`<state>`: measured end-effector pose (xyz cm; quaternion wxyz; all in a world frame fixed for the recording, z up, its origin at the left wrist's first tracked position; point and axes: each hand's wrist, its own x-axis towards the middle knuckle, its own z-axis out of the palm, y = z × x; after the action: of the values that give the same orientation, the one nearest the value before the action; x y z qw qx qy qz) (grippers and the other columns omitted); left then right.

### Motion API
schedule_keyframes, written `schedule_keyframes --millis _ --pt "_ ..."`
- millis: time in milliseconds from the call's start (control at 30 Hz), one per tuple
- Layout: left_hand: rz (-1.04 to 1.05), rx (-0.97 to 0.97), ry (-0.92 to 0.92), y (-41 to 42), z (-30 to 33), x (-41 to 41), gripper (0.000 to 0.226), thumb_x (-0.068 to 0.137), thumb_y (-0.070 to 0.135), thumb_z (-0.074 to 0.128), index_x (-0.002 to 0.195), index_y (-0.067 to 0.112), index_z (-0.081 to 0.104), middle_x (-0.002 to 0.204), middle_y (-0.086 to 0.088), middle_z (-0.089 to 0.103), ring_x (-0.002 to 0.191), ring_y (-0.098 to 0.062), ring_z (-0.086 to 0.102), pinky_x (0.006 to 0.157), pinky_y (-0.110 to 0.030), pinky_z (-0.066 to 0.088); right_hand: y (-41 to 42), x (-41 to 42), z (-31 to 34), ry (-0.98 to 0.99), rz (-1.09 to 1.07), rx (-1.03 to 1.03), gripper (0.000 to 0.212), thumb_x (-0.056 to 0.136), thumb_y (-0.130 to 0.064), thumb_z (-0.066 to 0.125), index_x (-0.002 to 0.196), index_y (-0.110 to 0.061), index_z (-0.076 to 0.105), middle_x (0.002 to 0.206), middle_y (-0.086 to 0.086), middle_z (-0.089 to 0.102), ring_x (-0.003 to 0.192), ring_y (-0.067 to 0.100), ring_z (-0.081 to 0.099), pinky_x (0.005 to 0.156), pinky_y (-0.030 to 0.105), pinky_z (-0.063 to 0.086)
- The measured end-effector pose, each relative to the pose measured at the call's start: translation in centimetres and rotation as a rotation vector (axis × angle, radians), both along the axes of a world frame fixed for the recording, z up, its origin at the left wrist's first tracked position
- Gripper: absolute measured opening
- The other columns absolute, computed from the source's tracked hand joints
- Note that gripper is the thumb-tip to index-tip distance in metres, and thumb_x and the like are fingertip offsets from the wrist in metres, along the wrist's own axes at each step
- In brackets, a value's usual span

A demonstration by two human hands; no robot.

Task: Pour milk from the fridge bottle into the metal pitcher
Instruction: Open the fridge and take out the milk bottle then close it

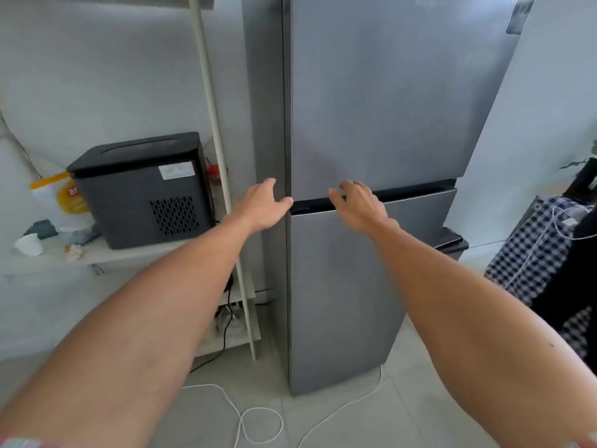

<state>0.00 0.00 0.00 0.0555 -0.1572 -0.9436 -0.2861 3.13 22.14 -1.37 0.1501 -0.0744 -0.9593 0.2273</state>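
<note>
Head view: I face the closed grey fridge (371,124), both doors shut, so the task stands at its very start. My left hand (263,205) and right hand (358,205) reach the dark handle recess (413,194) between the doors, fingers spread, grasping nothing. The milk bottle, presumably inside, is hidden; the metal pitcher is out of view. Opening, fetching and pouring all remain. At left, a black appliance (142,189) sits on a white shelf (135,253).

Both bare arms stretch forward at about the same height, the left hand (262,205) and right hand (358,205) loosely spread, fingers apart, holding nothing.
</note>
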Motion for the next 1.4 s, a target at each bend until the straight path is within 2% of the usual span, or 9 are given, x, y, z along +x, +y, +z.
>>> schedule_keyframes --millis 100,300,433,533,733,867,1000,1233,1400 --pt "0.017 0.039 -0.056 0.0 -2.4 -2.1 0.075 0.100 0.049 0.055 0.160 0.013 0.028 0.161 -0.011 0.037 0.146 -0.031 0.038 0.111 -0.041 0.037 -0.4 -1.6 -1.7 -0.003 -0.016 -0.051 0.041 0.102 -0.052 0.035 0.080 -0.020 0.046 0.108 0.005 0.056 0.091 0.034 0.056 0.071 0.039 0.041" --pt "-0.004 0.181 -0.175 0.7 -8.6 -6.7 0.080 0.097 0.051 0.061 0.158 0.009 0.032 0.157 -0.015 0.043 0.143 -0.032 0.042 0.114 -0.042 0.038 -1.5 -5.3 -5.0 -0.012 -0.040 -0.202 0.045 0.105 -0.052 0.035 0.070 -0.024 0.043 0.106 0.005 0.055 0.096 0.034 0.053 0.086 0.043 0.046" --pt "-0.030 0.317 -0.245 1.6 -12.0 -8.6 0.069 0.084 0.057 0.070 0.138 0.015 0.055 0.132 -0.008 0.066 0.123 -0.028 0.061 0.105 -0.044 0.048 -1.9 -7.8 -7.2 0.032 -0.057 -0.330 0.054 0.106 -0.058 0.032 0.062 -0.027 0.038 0.091 0.002 0.050 0.080 0.025 0.048 0.075 0.036 0.038" --pt "-0.069 0.463 -0.278 2.0 -15.4 -11.0 0.064 0.068 0.066 0.070 0.115 0.024 0.059 0.109 0.002 0.073 0.103 -0.021 0.069 0.096 -0.046 0.054 -2.1 -8.6 -8.5 0.096 -0.072 -0.400 0.058 0.107 -0.058 0.033 0.064 -0.021 0.041 0.086 0.003 0.052 0.083 0.018 0.048 0.072 0.034 0.034" --pt "-0.155 0.521 -0.264 2.3 -15.6 -10.8 0.057 0.087 0.045 0.079 0.132 0.016 0.057 0.122 -0.001 0.070 0.113 -0.018 0.066 0.103 -0.042 0.051 -2.1 -9.0 -9.2 0.163 -0.075 -0.543 0.053 0.104 -0.061 0.043 0.070 -0.023 0.056 0.090 -0.007 0.054 0.098 0.019 0.056 0.082 0.033 0.048" --pt "-0.151 0.568 -0.282 2.4 -15.3 -9.8 0.049 0.091 0.040 0.077 0.130 0.021 0.056 0.119 0.004 0.067 0.111 -0.020 0.067 0.096 -0.044 0.055 -2.4 -8.6 -8.5 0.108 -0.090 -0.520 0.059 0.105 -0.060 0.040 0.069 -0.015 0.049 0.089 -0.002 0.053 0.100 0.020 0.052 0.082 0.033 0.040" --pt "-0.140 0.551 -0.228 2.7 -15.3 -7.7 0.049 0.094 0.037 0.074 0.133 0.014 0.055 0.116 0.006 0.063 0.106 -0.014 0.063 0.087 -0.024 0.048 -2.5 -7.8 -8.2 0.113 -0.152 -0.501 0.060 0.105 -0.060 0.041 0.065 -0.015 0.039 0.086 0.000 0.049 0.088 0.017 0.047 0.077 0.033 0.035" --pt "-0.126 0.538 -0.221 2.8 -15.1 -3.9 0.049 0.085 0.047 0.080 0.120 0.019 0.059 0.100 0.014 0.064 0.092 -0.007 0.065 0.074 -0.018 0.047 -1.9 -4.2 -7.5 0.083 -0.176 -0.469 0.059 0.107 -0.055 0.040 0.063 -0.017 0.029 0.072 -0.003 0.035 0.062 0.013 0.035 0.057 0.032 0.026" --pt "-0.080 0.619 -0.209 3.9 -15.4 -0.1 0.049 0.081 0.072 0.068 0.084 0.024 0.069 0.079 0.005 0.073 0.077 -0.016 0.071 0.074 -0.043 0.060 -0.6 0.4 -7.3 0.047 -0.275 -0.509 0.058 0.098 -0.062 0.049 0.063 -0.018 0.032 0.069 -0.005 0.042 0.058 0.019 0.040 0.057 0.034 0.032"
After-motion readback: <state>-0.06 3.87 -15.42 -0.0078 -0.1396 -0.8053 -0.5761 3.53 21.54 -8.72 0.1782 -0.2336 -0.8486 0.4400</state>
